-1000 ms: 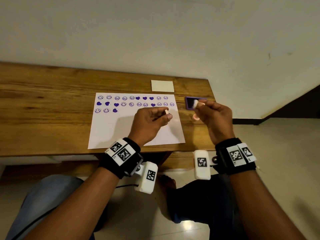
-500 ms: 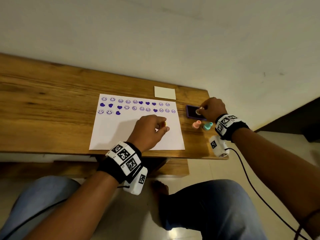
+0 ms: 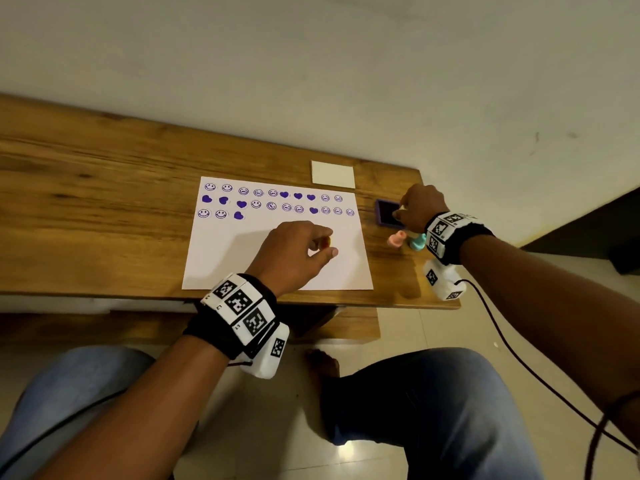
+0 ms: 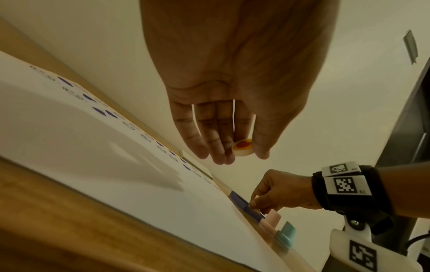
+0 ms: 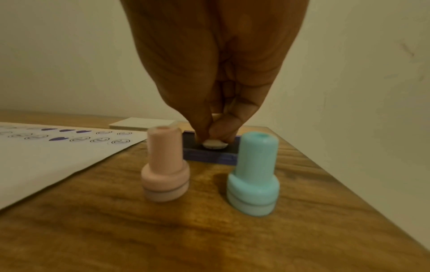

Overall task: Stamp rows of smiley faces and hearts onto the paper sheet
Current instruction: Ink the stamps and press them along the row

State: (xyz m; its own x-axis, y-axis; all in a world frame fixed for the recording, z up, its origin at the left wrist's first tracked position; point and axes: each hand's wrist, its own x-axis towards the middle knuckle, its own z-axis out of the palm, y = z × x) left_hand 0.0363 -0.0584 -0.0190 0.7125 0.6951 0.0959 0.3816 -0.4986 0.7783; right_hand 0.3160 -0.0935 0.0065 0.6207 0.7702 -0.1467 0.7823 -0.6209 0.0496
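Note:
The white paper sheet (image 3: 221,261) lies on the wooden table (image 3: 86,209), with two full rows of purple smileys and hearts and a short third row at its far end. My left hand (image 3: 327,247) hovers over the sheet's middle, pinching a small round stamp (image 4: 242,148) whose orange heart face shows. Off the sheet's right edge, my right hand (image 5: 214,137) pinches a white stamp (image 5: 214,144) and holds it down on the purple ink pad (image 5: 209,155).
A pink stamp (image 5: 165,165) and a teal stamp (image 5: 254,173) stand upright just in front of the ink pad, close to my right wrist. A white card (image 3: 333,174) lies behind the sheet. The table's right edge (image 3: 440,258) is near.
My right hand went from above the near table edge forward and down, bringing its stamp onto the ink pad. My left hand stayed over the sheet with its stamp.

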